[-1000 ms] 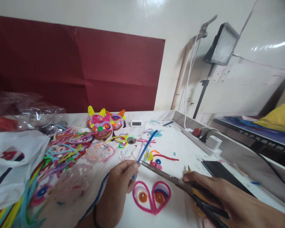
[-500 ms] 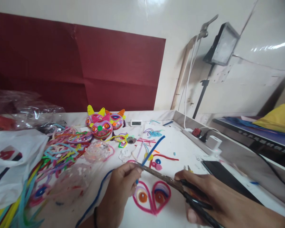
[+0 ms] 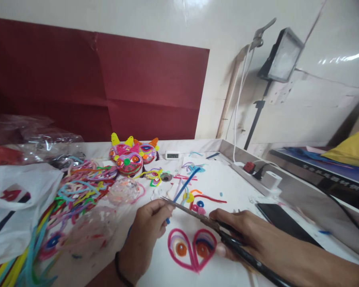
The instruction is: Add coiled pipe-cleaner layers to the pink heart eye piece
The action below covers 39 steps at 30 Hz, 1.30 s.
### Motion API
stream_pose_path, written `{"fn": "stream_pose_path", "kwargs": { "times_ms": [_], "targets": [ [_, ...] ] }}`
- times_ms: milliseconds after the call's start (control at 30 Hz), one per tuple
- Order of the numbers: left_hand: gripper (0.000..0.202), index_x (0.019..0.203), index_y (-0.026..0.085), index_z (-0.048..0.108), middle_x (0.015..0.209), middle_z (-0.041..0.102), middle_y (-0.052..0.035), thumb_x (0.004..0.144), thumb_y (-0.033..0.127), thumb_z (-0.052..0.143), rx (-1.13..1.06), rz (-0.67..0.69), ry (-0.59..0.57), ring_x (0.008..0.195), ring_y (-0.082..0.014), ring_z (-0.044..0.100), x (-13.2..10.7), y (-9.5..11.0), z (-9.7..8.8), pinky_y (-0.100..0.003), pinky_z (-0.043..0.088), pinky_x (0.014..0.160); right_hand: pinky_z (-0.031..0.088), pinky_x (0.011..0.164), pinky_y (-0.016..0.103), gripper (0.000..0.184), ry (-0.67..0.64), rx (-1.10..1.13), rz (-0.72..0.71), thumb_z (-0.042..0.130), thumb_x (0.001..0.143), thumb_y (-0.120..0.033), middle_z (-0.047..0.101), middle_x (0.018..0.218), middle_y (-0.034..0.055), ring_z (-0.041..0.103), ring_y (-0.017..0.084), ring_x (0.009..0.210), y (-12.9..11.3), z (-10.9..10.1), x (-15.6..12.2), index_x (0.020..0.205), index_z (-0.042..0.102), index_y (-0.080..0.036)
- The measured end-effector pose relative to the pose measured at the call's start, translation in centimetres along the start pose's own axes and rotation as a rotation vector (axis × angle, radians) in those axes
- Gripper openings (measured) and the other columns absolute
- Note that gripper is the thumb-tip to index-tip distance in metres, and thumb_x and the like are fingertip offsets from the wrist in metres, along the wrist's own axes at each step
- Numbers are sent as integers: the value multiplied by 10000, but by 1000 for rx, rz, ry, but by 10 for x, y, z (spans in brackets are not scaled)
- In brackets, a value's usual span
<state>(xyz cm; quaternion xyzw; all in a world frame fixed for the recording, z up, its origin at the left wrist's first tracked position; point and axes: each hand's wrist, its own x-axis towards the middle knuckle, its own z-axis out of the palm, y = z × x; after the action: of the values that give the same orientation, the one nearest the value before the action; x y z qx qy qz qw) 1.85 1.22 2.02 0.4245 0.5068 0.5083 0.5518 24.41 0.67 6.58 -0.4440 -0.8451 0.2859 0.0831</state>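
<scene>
Left hand [image 3: 148, 227] pinches the blue pipe cleaner [image 3: 184, 185], which rises off the desk [image 3: 227, 187] just beyond the fingertips; right hand [image 3: 242, 233] is clenched round the scissors [image 3: 194, 213], blades laid against the stem right by that pinch; the cut looks not yet finished, as the stem reads as one piece; the pink heart with two coiled eyes [image 3: 192, 247] lies complete on the desk beneath; against half a second ago, the right hand sits further in, the blue tip steeper.
</scene>
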Motion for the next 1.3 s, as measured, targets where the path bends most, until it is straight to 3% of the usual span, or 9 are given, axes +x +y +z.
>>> {"fn": "stream_pose_path", "kwargs": {
  "times_ms": [200,400,500,633,867,1100,1300],
  "targets": [
    [193,684,164,570,666,515,16,692,337,655,3,0,19,612,-90,438,7,-5,-8,-186,333,532,329,500,223,184,16,-27,-118,486,915,-388,548,670,-20,454,135,543,8,5,18,925,542,-213],
    [231,719,154,553,576,410,69,711,370,635,45,11,10,493,-47,327,16,-9,-13,-163,238,451,381,550,239,254,59,-155,-138,482,916,-431,621,736,17,546,169,599,9,1,26,1025,573,-220],
    [250,752,159,552,529,399,89,714,395,626,83,22,23,450,-37,322,19,-8,-14,-150,227,434,401,573,244,314,122,-269,-42,476,904,-488,641,743,20,592,188,641,18,-11,30,1078,576,-246],
    [282,796,159,573,466,418,101,688,413,631,138,47,27,387,-36,350,24,-12,-18,-148,230,396,405,597,270,357,224,-377,79,482,883,-521,663,784,54,612,221,700,51,-29,34,1045,598,-225],
    [343,862,130,628,422,564,38,619,372,635,238,114,47,350,-78,448,34,-21,-20,-166,308,351,478,668,352,381,303,-570,423,556,885,-488,644,829,63,618,217,760,107,-38,48,1062,619,-156],
    [243,802,171,647,665,681,1,637,349,654,295,121,108,534,-128,631,27,-19,-15,-185,486,423,507,770,387,260,314,-633,480,535,944,-367,614,977,56,605,204,872,117,-36,54,1084,585,-154],
    [297,843,158,658,570,673,6,671,399,636,328,135,93,463,-144,637,23,-24,-11,-192,483,368,505,778,403,319,340,-641,517,557,928,-373,607,988,62,603,217,886,116,-30,53,1158,542,-152]
  ]
}}
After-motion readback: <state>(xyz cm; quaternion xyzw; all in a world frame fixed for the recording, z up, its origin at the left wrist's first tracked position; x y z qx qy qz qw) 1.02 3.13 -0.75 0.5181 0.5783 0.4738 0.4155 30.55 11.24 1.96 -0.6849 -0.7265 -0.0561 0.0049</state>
